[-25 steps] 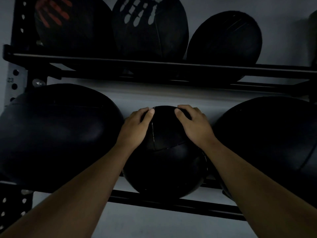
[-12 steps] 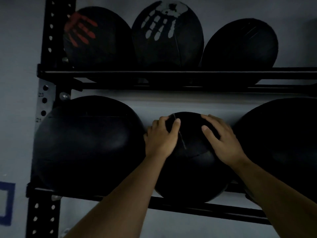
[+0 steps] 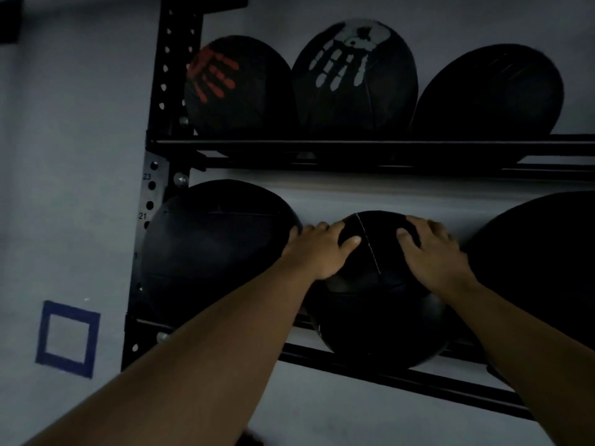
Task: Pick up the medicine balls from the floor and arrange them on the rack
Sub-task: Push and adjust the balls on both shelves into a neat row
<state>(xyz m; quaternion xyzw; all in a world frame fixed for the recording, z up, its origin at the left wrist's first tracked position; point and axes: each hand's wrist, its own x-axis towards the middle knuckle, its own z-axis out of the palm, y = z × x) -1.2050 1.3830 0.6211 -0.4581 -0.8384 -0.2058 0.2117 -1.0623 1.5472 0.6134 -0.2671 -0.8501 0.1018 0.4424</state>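
A small black medicine ball (image 3: pixel 380 310) rests on the lower shelf of the black rack (image 3: pixel 370 146), between two larger black balls. My left hand (image 3: pixel 318 249) lies on its upper left and my right hand (image 3: pixel 431 252) on its upper right, both gripping it from above. The big left ball (image 3: pixel 215 252) touches my left hand's outer edge. The big right ball (image 3: pixel 541 272) sits close beside my right hand and runs off the frame.
Three black balls fill the upper shelf: one with a red handprint (image 3: pixel 238 88), one with a white handprint (image 3: pixel 354 78), one plain (image 3: pixel 492 91). The rack's perforated upright (image 3: pixel 151 201) stands at left. A blue tape square (image 3: pixel 67 338) marks the grey wall.
The view has swung left and a little up, so the rack, balls and both hands sit further right in frame. The hands stay on the small ball.
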